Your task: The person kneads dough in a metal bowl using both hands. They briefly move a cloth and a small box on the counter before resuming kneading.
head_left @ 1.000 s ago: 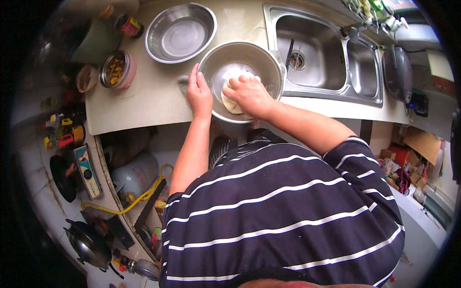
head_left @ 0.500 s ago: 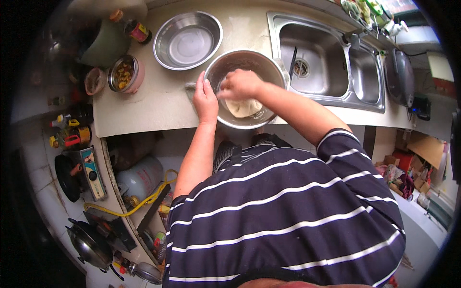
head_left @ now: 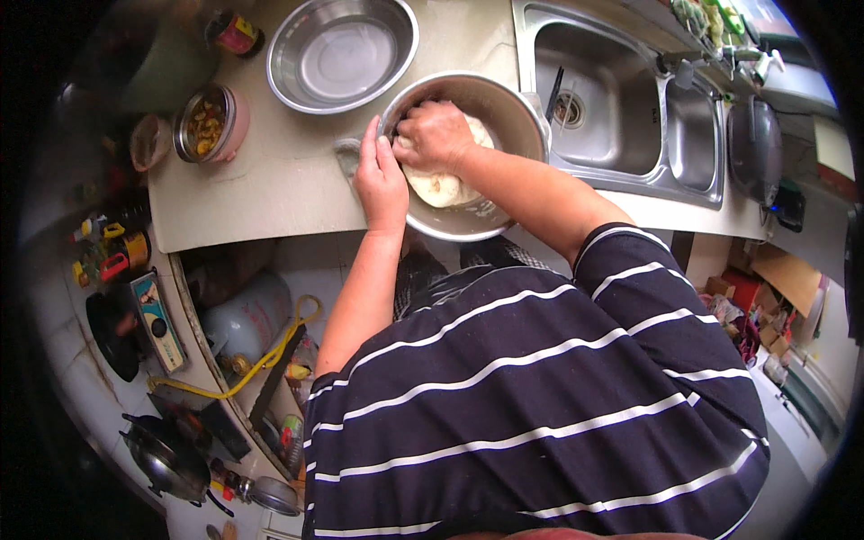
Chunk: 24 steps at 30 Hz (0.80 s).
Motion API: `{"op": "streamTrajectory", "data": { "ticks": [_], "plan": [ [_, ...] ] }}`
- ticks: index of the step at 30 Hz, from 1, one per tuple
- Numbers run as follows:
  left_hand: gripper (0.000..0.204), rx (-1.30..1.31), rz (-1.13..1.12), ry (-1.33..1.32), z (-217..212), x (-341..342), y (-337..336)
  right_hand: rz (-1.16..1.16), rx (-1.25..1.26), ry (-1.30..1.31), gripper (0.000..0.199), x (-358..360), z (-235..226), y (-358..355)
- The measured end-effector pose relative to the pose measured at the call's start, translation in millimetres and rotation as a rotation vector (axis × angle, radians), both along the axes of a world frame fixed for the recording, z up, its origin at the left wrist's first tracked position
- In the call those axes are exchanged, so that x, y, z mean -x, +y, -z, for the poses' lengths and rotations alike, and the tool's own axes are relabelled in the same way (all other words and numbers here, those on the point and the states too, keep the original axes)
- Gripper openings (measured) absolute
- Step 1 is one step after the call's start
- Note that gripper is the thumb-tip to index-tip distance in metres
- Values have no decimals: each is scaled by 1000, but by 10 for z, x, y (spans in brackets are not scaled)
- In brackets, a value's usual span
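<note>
A steel mixing bowl (head_left: 504, 103) stands at the counter's front edge with a pale lump of dough (head_left: 441, 184) inside. My right hand (head_left: 436, 135) presses down on the dough with curled fingers. My left hand (head_left: 380, 175) rests against the bowl's left rim, fingers extended along it, holding it steady. My striped shirt fills the lower part of the view.
An empty steel basin (head_left: 342, 54) sits behind the bowl. A small pot with yellow food (head_left: 205, 121) and a jar (head_left: 236, 34) stand at the left. A double steel sink (head_left: 630, 99) is to the right. A gas cylinder (head_left: 243, 319) and pans lie on the floor.
My right hand has moved from the dough's near side toward the bowl's far left, pushing the dough. My left hand stays on the bowl's rim.
</note>
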<state>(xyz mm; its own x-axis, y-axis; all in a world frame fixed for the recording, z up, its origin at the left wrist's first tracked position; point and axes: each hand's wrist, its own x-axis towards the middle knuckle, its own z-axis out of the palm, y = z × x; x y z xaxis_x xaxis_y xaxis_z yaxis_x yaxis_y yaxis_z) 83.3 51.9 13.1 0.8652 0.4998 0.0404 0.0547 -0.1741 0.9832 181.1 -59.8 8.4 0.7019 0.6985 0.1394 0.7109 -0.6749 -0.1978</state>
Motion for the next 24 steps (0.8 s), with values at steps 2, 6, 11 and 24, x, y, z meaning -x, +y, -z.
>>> {"op": "streamTrajectory", "data": {
  "ticks": [2,6,11,24],
  "plan": [
    [35,-13,-3,-61,11,-15,0,13,32,38,34,13,-36,28],
    [34,-53,-28,-47,33,-41,12,29,104,156,38,67,-388,37],
    [33,-9,-30,-33,55,-34,9,-49,163,277,44,383,-919,-440],
    [32,-32,-44,-48,21,-38,-14,-130,206,154,35,446,-439,-403]
  ]
}}
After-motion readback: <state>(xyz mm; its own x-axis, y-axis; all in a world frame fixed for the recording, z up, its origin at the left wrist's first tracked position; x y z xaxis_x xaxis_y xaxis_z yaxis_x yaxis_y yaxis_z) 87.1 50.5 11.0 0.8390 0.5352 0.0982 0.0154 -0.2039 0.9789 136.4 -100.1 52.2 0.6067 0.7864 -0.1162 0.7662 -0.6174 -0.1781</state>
